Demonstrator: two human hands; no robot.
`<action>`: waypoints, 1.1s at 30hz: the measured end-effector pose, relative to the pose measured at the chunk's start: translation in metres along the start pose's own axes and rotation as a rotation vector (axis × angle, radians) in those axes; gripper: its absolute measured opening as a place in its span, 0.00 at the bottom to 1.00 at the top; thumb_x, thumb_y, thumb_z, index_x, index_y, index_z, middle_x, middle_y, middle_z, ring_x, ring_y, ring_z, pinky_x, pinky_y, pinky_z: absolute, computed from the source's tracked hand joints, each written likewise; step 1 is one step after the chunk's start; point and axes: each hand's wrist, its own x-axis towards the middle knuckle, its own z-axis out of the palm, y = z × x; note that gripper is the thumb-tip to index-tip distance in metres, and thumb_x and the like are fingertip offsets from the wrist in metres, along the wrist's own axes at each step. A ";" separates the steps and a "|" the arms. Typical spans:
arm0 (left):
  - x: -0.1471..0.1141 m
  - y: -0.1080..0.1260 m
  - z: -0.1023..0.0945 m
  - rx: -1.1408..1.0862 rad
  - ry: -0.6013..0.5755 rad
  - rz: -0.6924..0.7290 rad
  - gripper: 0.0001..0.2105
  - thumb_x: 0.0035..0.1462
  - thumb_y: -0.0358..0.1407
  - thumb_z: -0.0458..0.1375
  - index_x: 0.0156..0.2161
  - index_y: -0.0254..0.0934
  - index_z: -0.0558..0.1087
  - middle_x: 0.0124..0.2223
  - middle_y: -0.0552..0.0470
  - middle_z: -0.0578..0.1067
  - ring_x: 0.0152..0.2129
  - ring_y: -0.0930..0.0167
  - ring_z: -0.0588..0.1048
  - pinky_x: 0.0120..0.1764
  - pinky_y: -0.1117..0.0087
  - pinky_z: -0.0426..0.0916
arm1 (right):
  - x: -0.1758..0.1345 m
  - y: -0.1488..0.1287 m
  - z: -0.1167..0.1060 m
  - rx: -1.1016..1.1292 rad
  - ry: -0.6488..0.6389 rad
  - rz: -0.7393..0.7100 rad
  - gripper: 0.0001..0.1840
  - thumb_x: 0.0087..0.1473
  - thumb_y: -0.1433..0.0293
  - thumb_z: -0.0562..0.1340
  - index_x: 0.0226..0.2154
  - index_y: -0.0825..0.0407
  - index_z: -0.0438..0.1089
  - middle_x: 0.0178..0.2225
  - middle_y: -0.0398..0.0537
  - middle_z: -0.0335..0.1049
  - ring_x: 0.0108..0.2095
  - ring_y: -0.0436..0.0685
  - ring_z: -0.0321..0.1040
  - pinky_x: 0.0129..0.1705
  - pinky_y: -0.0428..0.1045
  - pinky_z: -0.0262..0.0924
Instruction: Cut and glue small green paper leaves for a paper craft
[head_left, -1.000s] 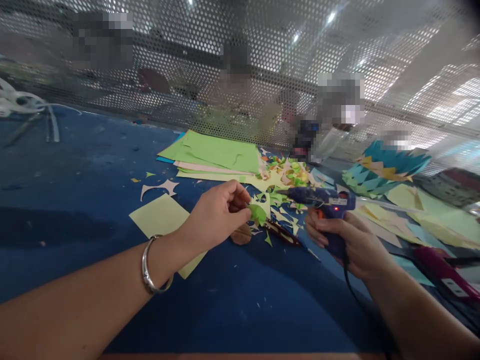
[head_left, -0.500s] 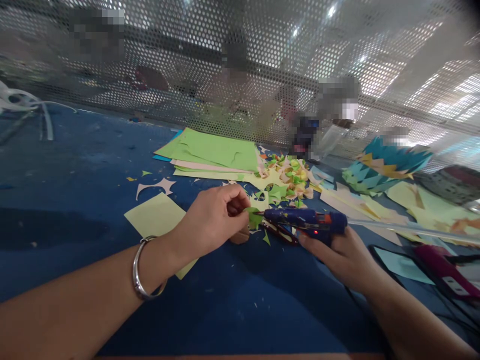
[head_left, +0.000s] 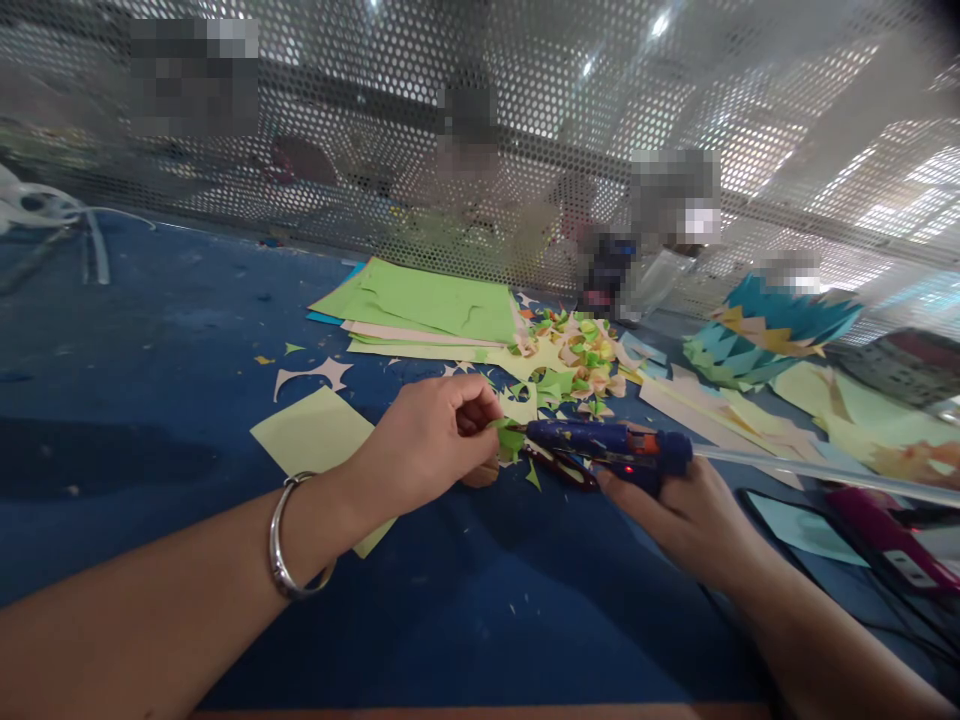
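Note:
Between the thumb and fingers of my left hand (head_left: 431, 440) is a small green paper piece (head_left: 511, 437). My right hand (head_left: 686, 520) is wrapped round the handle of a blue glue gun (head_left: 600, 440), whose nozzle tip meets the green piece. A red light glows on the gun, and a clear glue stick (head_left: 810, 473) sticks out of its back end. Below my left fingers a small brown object (head_left: 480, 474) shows in part; I cannot make out its kind. Dark-handled scissors (head_left: 562, 468) lie under the gun, partly hidden.
Beyond my hands lie stacked green paper sheets (head_left: 442, 300) and a pile of small folded paper pieces (head_left: 589, 350). A yellow paper square (head_left: 311, 430) is under my left wrist. At right are a blue paper crown-like ring (head_left: 772, 335), a magenta power strip (head_left: 892, 540) and cables. A perforated metal screen (head_left: 360, 130) stands behind.
The green paper piece has tilted slightly in my left fingers while the glue gun's nozzle stays against it. Both hands have barely moved.

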 end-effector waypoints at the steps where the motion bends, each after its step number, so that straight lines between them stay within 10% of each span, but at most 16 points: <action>1: 0.000 0.000 0.000 -0.003 -0.002 0.003 0.02 0.52 0.31 0.59 0.32 0.39 0.73 0.28 0.54 0.76 0.25 0.71 0.75 0.28 0.71 0.68 | 0.000 0.000 0.000 -0.030 0.003 0.003 0.10 0.57 0.64 0.59 0.30 0.52 0.73 0.25 0.48 0.72 0.23 0.56 0.64 0.24 0.50 0.56; 33: -0.001 0.005 -0.003 -0.026 -0.094 -0.041 0.02 0.52 0.31 0.58 0.33 0.38 0.72 0.28 0.54 0.76 0.25 0.72 0.74 0.28 0.73 0.67 | 0.001 -0.003 -0.002 -0.133 0.033 -0.066 0.13 0.57 0.64 0.56 0.24 0.50 0.66 0.22 0.45 0.70 0.22 0.53 0.63 0.26 0.49 0.59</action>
